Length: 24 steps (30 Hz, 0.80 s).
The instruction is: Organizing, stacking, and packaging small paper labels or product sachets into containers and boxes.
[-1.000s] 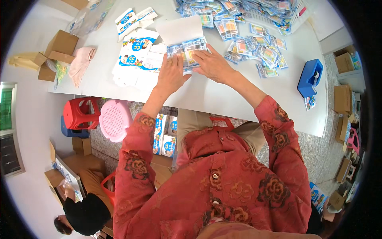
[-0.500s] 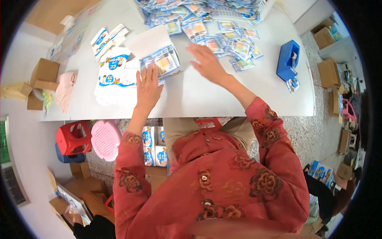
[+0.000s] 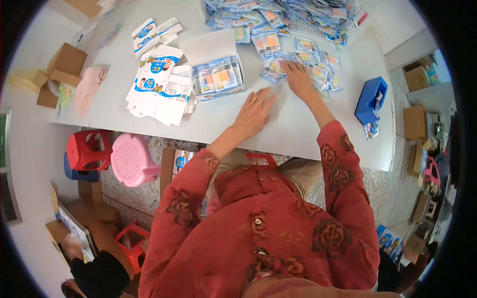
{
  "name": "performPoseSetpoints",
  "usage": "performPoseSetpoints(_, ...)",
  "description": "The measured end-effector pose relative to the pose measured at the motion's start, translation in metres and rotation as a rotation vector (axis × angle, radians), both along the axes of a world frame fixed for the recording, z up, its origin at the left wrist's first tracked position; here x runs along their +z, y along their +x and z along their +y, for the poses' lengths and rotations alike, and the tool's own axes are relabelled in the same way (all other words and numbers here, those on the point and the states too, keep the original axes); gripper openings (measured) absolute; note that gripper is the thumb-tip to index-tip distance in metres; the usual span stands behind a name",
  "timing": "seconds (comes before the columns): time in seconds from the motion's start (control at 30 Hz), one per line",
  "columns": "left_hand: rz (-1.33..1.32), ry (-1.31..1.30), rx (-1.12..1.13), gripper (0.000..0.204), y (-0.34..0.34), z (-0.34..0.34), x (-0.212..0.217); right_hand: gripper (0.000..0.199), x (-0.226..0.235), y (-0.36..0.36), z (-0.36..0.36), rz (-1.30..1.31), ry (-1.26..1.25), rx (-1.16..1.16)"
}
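A white and blue carton [image 3: 240, 85] stands on the table with its lid flap up, filled with small clear packets [image 3: 217, 78] that show coloured strips. My left hand [image 3: 252, 114] is just to the right of the carton, low over the tabletop, fingers apart and holding nothing. On the near side of a loose spread of the same packets [image 3: 316, 73], my right hand [image 3: 299, 83] reaches out with its fingers stretched over a packet [image 3: 273, 69]. Whether it grips any packet is hidden under the fingertips. Flattened white and blue cartons [image 3: 158, 94] lie in a stack left of the filled one.
A heap of packets [image 3: 248, 12] covers the table's far side, partly in a white basket [image 3: 355, 22]. A blue tape dispenser [image 3: 368, 102] stands at right. Beyond the near edge are a pink stool [image 3: 130, 160], a red stool [image 3: 88, 150] and another person's sleeve [image 3: 102, 273].
My left hand has left the filled carton and moved right to bare tabletop. My right hand has moved right and onto the loose packets. The whole view has shifted a little.
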<state>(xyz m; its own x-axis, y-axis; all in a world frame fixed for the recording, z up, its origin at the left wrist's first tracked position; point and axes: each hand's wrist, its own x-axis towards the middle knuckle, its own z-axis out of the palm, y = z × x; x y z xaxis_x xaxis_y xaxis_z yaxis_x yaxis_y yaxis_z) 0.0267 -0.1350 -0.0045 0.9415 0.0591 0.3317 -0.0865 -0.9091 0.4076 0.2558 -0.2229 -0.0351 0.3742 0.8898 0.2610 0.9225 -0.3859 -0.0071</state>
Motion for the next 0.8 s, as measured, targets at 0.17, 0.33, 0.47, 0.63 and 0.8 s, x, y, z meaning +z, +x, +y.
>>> performPoseSetpoints(0.17, -0.033, -0.005, 0.108, 0.066, 0.043, 0.008, -0.02, 0.05, -0.015, -0.023, -0.021, -0.111, 0.183, 0.097)
performPoseSetpoints(0.33, -0.046, 0.049, 0.123, 0.064, 0.033, -0.006, -0.049, 0.051, -0.018, -0.053, -0.053, 0.005, 0.156, 0.099)
performPoseSetpoints(0.47, -0.063, 0.011, 0.136, 0.058, 0.0, -0.02, -0.045, 0.05, -0.016, -0.077, -0.073, 0.08, 0.178, 0.149)
performPoseSetpoints(0.63, -0.133, -0.031, 0.236, 0.056, -0.009, -0.016, -0.047, 0.043, 0.001, -0.099, -0.08, 0.28, 0.325, 0.185)
performPoseSetpoints(0.8, 0.019, -0.048, 0.476, 0.059, 0.005, -0.019, -0.016, 0.028, 0.021, -0.085, -0.088, 0.787, 0.331, -0.349)
